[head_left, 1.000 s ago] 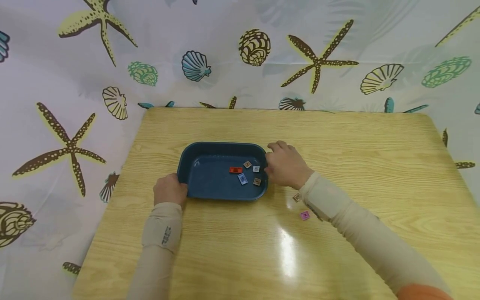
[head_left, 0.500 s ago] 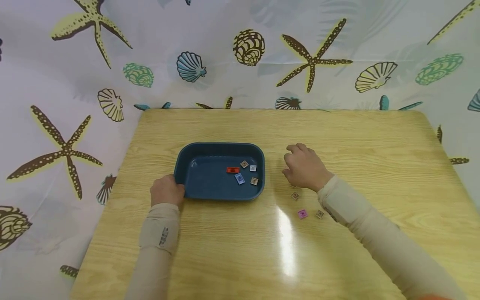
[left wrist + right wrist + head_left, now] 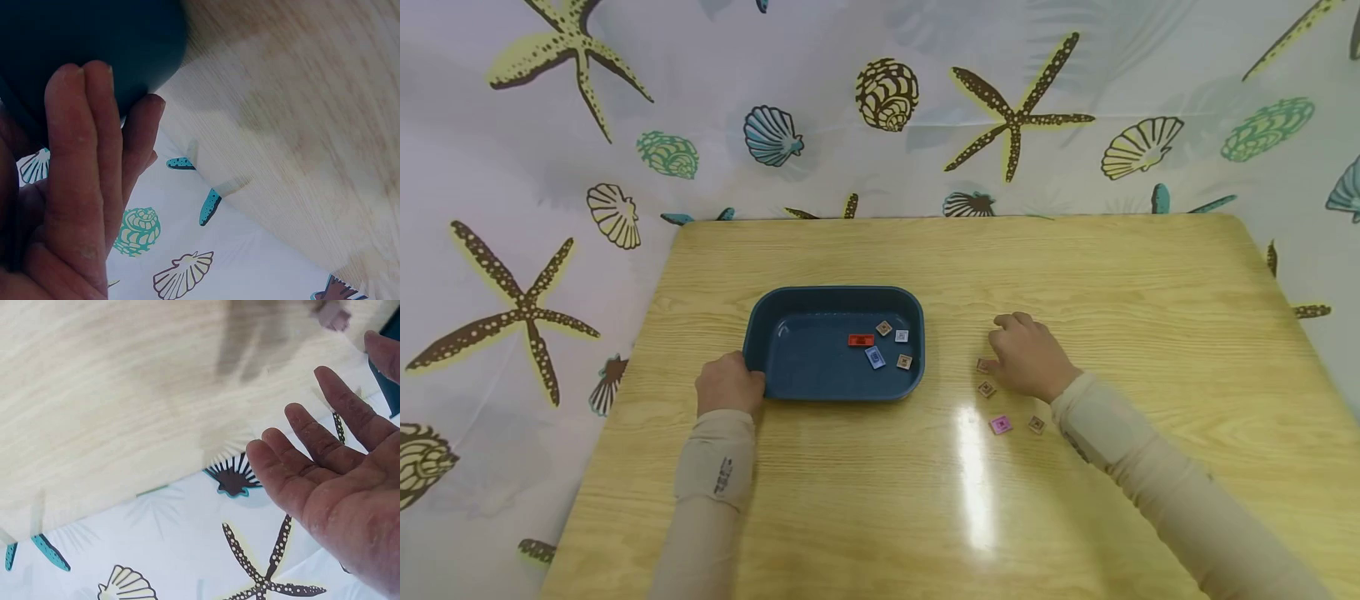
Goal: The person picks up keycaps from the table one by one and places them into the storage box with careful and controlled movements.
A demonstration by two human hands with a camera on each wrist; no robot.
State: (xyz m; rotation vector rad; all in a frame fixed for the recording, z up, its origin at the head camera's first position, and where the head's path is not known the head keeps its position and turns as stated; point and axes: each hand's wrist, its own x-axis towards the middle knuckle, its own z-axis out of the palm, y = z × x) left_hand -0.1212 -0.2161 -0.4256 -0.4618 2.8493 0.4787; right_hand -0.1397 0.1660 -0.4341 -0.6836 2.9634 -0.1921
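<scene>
A dark blue tray (image 3: pixel 820 392) stands on the table, with several small flat tiles at its right end, among them a red tile (image 3: pixel 861 340) and a blue tile (image 3: pixel 876 357). My left hand (image 3: pixel 730 385) grips the tray's left front corner; in the left wrist view its fingers (image 3: pixel 72 125) lie along the outer wall. Right of the tray, my right hand (image 3: pixel 1032 358) is over the table with fingers spread and nothing held. Its thumb is right at a small brown tile (image 3: pixel 982 365). In the right wrist view a blurred brownish piece (image 3: pixel 334 315) lies beyond the fingertips.
On the table (image 3: pixel 850 500) near my right hand lie another brown tile (image 3: pixel 987 389), a pink tile (image 3: pixel 1001 425) and a tan tile (image 3: pixel 1037 424). A cloth (image 3: pixel 820 75) printed with shells and starfish hangs behind the table and at its sides.
My right hand has moved away from the tray's right end, to the right and then down toward the loose tiles. My left hand keeps its grip on the tray. The head view has shifted slightly.
</scene>
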